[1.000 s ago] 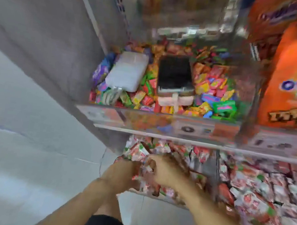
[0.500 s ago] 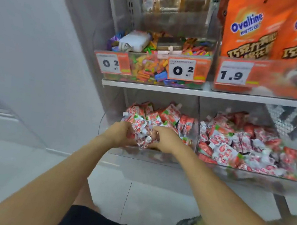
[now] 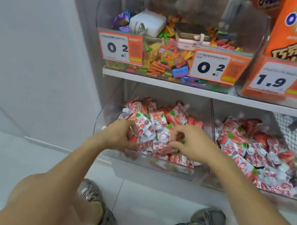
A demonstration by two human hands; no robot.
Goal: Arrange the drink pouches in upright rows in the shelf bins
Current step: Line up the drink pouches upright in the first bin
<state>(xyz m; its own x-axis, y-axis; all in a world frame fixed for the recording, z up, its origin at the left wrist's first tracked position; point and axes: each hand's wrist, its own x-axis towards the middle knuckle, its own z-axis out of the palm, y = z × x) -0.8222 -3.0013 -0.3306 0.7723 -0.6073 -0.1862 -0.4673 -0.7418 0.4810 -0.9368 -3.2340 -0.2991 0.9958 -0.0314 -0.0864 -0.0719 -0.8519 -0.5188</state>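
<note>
1. Left hand (image 3: 122,135), at the left front of the clear plastic left-hand bin (image 3: 104,118) on the lower shelf: fingers curled round a red-and-white spouted drink pouch (image 3: 142,136), gripping it at the edge of the heap.
2. Heap of red-and-white strawberry-print drink pouches (image 3: 159,121) in that bin: jumbled, spouts pointing every way, some tilted, some flat. No upright row visible yet.
3. Right hand (image 3: 190,145), just right of the heap's middle: thumb and fingers bent in toward the pouches at the front. Looks like a pinch on one of them, but the contact is hidden; cannot tell for sure.
4. Clear plastic right-hand bin (image 3: 213,118), beside the first and divided from it by a wall: second loose pile of the same pouches (image 3: 251,153), untouched, equally disordered.
5. Judged step: sorting the front of the left bin, gathering pouches between both hands to stand them. Early in the task.
6. Next move, as I read it: turn the gripped pouch spout-up, seat it against the front wall, brace it with the other hand so neighbours do not topple it.
</note>
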